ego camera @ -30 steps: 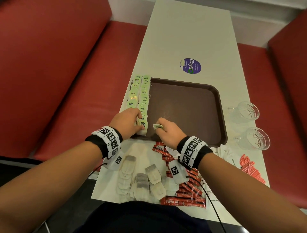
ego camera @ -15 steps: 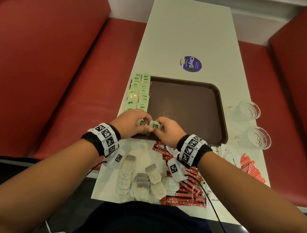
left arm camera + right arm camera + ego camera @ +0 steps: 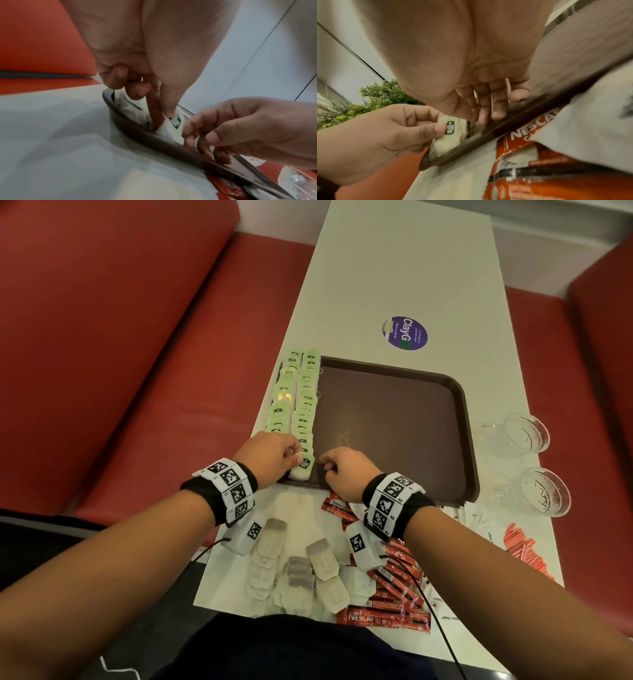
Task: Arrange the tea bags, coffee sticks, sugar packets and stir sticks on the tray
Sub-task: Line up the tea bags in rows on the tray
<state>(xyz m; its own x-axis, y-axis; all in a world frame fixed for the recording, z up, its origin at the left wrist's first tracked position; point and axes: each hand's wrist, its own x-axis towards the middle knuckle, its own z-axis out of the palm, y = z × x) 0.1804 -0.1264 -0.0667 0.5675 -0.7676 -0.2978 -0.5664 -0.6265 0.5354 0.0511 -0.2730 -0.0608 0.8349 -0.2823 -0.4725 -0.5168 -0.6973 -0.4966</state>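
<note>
Head: two glass cups (image 3: 525,434) (both on table (image 3: 394,268)).

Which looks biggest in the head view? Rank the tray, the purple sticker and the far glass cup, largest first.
1. tray
2. far cup and sticker: about alike, and the sticker lies farther from the camera, so no ranking between them.

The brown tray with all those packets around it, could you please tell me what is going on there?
A person is lining up green-tagged tea bags along the left side of the brown plastic tray. Their left hand pinches the nearest green-tagged tea bag at the tray's near left corner, while the right hand hovers beside it, holding nothing. Plain white tea bags and red coffee sticks lie on the white table.
</note>
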